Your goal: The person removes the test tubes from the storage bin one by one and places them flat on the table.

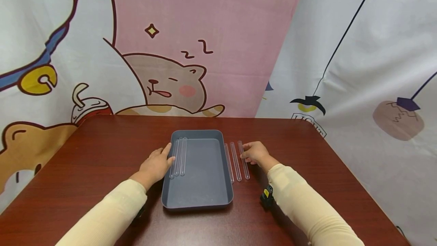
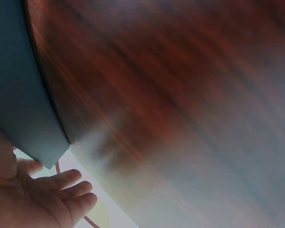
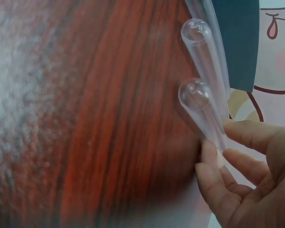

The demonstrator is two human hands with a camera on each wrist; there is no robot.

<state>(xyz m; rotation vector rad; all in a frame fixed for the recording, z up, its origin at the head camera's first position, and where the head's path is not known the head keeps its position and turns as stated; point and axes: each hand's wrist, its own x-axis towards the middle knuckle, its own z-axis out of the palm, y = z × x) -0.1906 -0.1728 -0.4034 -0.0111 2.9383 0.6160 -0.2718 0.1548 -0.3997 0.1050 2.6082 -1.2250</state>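
At the right side, the right hand (image 1: pixel 255 152) is pinching a clear, round-ended tube (image 1: pixel 246 169), likely light, stiff, slippery and best held mid-length. Fingers loosely extended, the left hand (image 1: pixel 153 165) is touching a smooth grey rectangular tray (image 1: pixel 201 189); between the hands, it is holding three similar tubes (image 1: pixel 183 156). Glossy reddish-brown wood-grain table (image 1: pixel 102 155) is stretching beneath.

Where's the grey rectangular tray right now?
In the head view, the grey rectangular tray lies near the middle of the red-brown table, with the left hand at its left rim and three clear round-ended tubes along its right side.
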